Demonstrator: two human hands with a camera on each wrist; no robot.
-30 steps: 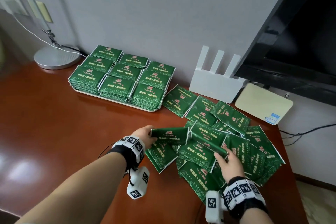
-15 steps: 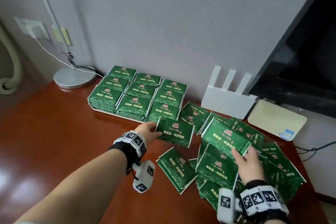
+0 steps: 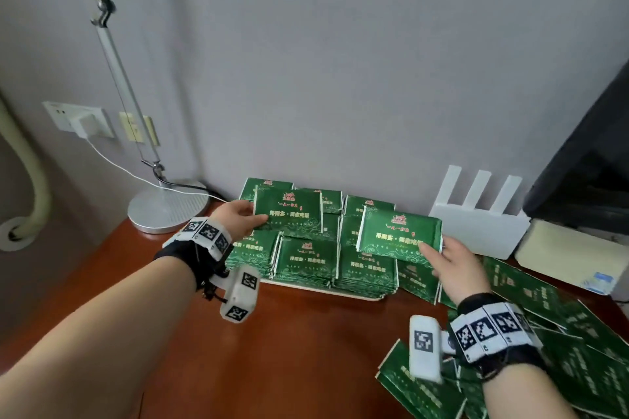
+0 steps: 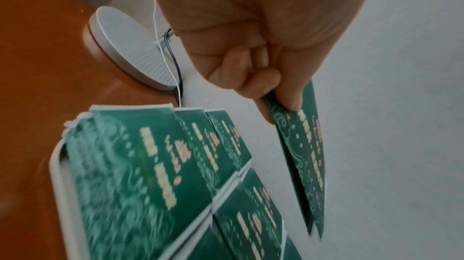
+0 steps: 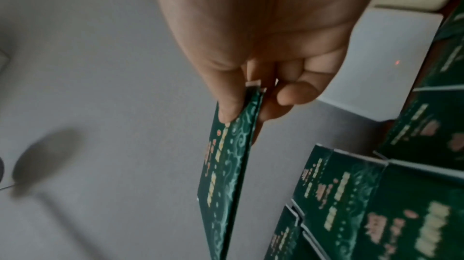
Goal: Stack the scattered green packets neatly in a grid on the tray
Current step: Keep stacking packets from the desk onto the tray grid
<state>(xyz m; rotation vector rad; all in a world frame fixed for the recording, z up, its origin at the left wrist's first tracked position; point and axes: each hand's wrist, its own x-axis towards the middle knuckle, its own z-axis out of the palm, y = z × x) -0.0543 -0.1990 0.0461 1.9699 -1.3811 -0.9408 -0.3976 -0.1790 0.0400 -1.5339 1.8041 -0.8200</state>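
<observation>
My left hand (image 3: 238, 219) pinches a green packet (image 3: 289, 213) by its left edge, holding it above the rear left stacks on the white tray (image 3: 323, 287). The left wrist view shows thumb and fingers clamped on that packet (image 4: 303, 157), which looks like two thin packets together. My right hand (image 3: 446, 260) pinches another green packet (image 3: 400, 235) by its lower right corner, above the tray's right stacks. In the right wrist view this packet (image 5: 226, 175) hangs edge-on from the hand. Stacks of green packets (image 3: 308, 260) fill the tray in a grid. Scattered packets (image 3: 578, 343) lie at right.
A lamp base (image 3: 168, 206) with its cable stands left of the tray by the wall. A white router (image 3: 476, 224) and a cream box (image 3: 571, 255) stand at the back right under a dark screen (image 3: 589, 160). Brown tabletop (image 3: 289, 350) lies bare in front of the tray.
Both hands lifted packets off the scattered pile and carried them up and back to above the tray. The head view swung upward and left.
</observation>
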